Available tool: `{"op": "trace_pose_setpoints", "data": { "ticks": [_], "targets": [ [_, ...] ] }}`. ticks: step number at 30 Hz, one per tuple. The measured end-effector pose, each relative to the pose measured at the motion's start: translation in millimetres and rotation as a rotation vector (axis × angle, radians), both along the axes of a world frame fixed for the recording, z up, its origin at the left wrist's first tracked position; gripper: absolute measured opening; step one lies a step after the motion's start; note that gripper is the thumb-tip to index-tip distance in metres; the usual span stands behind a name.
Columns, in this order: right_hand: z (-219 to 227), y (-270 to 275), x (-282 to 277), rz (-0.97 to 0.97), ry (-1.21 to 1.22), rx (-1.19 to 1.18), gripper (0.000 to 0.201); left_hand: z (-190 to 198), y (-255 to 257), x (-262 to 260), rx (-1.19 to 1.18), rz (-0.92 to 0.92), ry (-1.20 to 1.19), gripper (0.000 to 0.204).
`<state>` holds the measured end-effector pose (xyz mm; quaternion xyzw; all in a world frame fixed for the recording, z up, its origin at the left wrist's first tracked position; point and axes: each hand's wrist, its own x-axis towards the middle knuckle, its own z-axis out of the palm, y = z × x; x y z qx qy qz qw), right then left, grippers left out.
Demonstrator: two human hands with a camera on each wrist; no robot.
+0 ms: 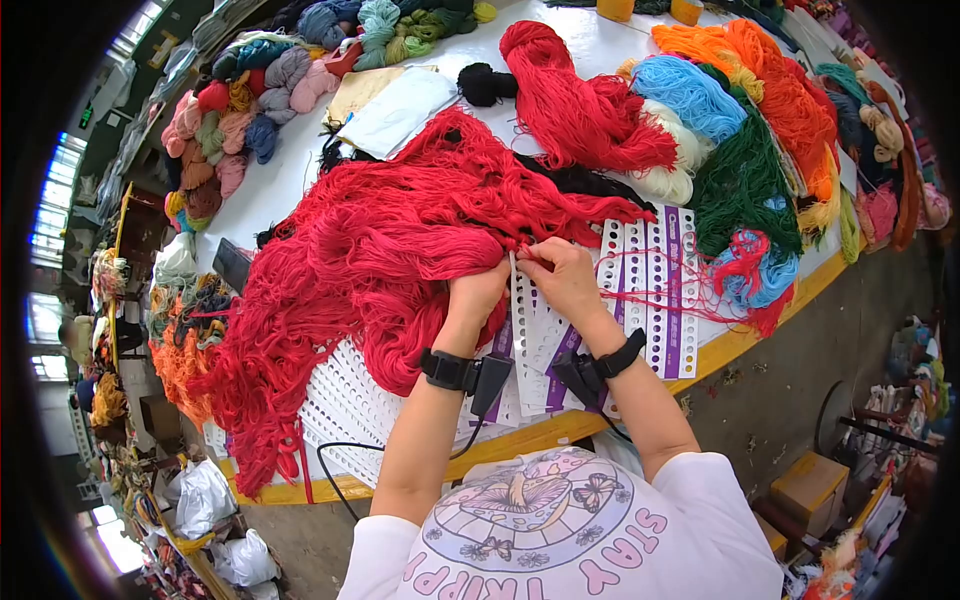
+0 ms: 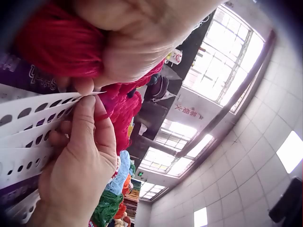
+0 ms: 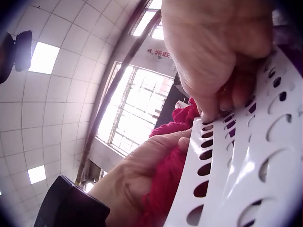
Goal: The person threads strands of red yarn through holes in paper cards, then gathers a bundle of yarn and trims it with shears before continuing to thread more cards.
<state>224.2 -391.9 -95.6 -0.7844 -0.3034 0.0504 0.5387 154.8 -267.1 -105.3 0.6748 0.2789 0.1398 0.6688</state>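
Note:
Red yarn (image 1: 400, 240) is heaped across the table, and one thick strand bundle lies over my left hand (image 1: 480, 292). That hand holds the end of a white perforated card (image 1: 519, 310), its thumb at the card's edge in the right wrist view. My right hand (image 1: 566, 285) pinches at the same card end (image 2: 71, 96), thumb and index finger together. Red strands show beside these fingertips in the left wrist view. Fingers of the right hand (image 3: 218, 52) curl over the card tops in the right wrist view; their exact hold on the yarn is partly hidden.
More perforated cards (image 1: 672, 300) lie right of the hands, crossed by loose red strands. Blue yarn (image 1: 690, 98), green yarn (image 1: 745, 180) and orange yarn (image 1: 785, 90) lie at the right. White packets (image 1: 400, 112) rest behind the red heap. The yellow table edge (image 1: 555, 432) runs near the body.

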Motion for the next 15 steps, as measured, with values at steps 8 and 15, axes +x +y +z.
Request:
{"op": "trace_pose_setpoints", "data": {
  "ticks": [8, 15],
  "targets": [
    [-1, 3, -5, -0.077, -0.110, -0.093, 0.012, 36, 39, -22, -1.080, -0.051, -0.098, 0.009],
    [9, 4, -8, -0.137, -0.069, -0.145, 0.018, 25, -1, -10, 0.568, -0.442, -0.044, 0.015]
  ]
}}
